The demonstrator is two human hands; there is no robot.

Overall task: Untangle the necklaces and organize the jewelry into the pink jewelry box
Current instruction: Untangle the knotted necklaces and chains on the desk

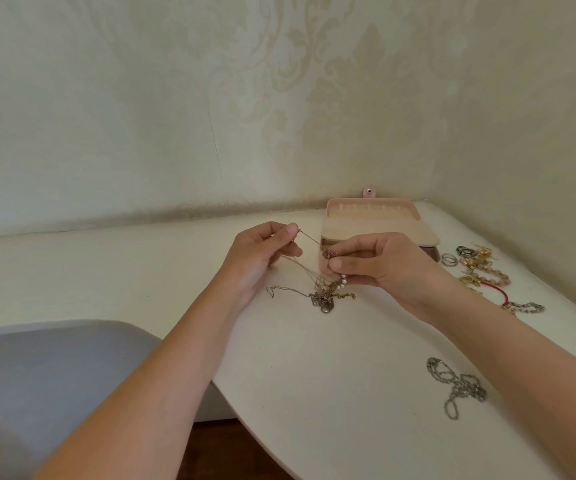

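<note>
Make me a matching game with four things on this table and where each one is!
Things:
1. pink jewelry box
2. silver chain
3. tangled necklaces
4. red cord

Places:
A. lying alone on the near part of the table
B. pinched by the left hand and the right hand
C. open, behind the hands
D. in the jewelry pile at the right

Pairs: 1-C, 2-A, 3-B, 4-D
</note>
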